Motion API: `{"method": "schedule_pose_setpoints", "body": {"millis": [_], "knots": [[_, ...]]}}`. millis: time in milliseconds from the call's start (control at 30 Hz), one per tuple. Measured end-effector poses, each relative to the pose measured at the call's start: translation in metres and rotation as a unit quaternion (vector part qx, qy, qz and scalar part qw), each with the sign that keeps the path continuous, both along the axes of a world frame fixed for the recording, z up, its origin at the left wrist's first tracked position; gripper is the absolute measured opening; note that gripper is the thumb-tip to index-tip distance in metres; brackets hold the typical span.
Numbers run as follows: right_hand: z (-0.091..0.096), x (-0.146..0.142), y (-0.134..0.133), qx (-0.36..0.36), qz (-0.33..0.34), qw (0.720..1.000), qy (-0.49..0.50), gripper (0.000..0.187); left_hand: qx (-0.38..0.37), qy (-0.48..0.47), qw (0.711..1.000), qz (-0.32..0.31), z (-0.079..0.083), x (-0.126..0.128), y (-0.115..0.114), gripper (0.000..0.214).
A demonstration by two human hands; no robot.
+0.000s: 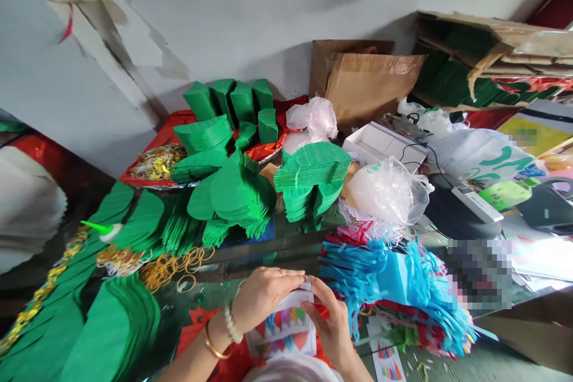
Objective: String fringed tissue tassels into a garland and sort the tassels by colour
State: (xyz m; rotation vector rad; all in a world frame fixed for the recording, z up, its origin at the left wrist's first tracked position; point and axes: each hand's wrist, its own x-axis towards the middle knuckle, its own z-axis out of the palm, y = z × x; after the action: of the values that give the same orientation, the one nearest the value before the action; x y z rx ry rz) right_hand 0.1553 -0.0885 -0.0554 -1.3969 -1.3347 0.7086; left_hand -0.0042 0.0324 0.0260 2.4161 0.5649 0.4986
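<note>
A white printed paper sheet [290, 323] with small colourful fringed pictures lies in front of me at the bottom middle. My left hand [266, 293], with a beaded bracelet and a gold bangle at the wrist, presses its fingers on the sheet's upper edge. From the other side my right hand [330, 323] grips the upper right corner between thumb and fingers. The fingertips of both hands meet at the top, where the edge looks bent over. Red cut paper [194, 328] shows below the sheet. To the right lies a bundle of blue fringed paper [394, 277].
Stacks of green cut paper [111, 316] fill the left and back. Rubber bands [174, 265] lie near a green-tipped glue bottle [105, 230]. Plastic bags [389, 191], a white box [380, 146] and a cardboard box [362, 80] stand behind, toward the wall.
</note>
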Motion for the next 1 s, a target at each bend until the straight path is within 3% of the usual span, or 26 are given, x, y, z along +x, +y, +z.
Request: {"method": "schedule_pose_setpoints", "body": {"millis": [267, 567, 767, 867, 1000], "knots": [[0.001, 0.003, -0.005, 0.036, 0.007, 0.996, -0.077, 0.037, 0.009, 0.031, 0.999, 0.003, 0.006, -0.005, -0.012, 0.026], [0.007, 0.0, -0.004, 0.102, 0.018, 0.991, -0.09, 0.037, 0.162, 0.036, 0.986, 0.015, 0.004, -0.008, -0.029, 0.03], [0.008, 0.0, -0.006, 0.027, 0.05, 0.997, -0.06, 0.036, 0.171, 0.068, 0.979, 0.09, 0.0, -0.01, -0.042, 0.029], [0.01, 0.002, -0.004, 0.036, 0.063, 0.995, -0.062, 0.037, 0.172, 0.022, 0.977, 0.123, -0.004, -0.009, -0.046, 0.027], [0.024, 0.007, 0.002, 0.032, 0.091, 0.993, -0.063, 0.031, 0.117, -0.028, 0.986, 0.116, -0.007, -0.011, -0.037, 0.023]]}}
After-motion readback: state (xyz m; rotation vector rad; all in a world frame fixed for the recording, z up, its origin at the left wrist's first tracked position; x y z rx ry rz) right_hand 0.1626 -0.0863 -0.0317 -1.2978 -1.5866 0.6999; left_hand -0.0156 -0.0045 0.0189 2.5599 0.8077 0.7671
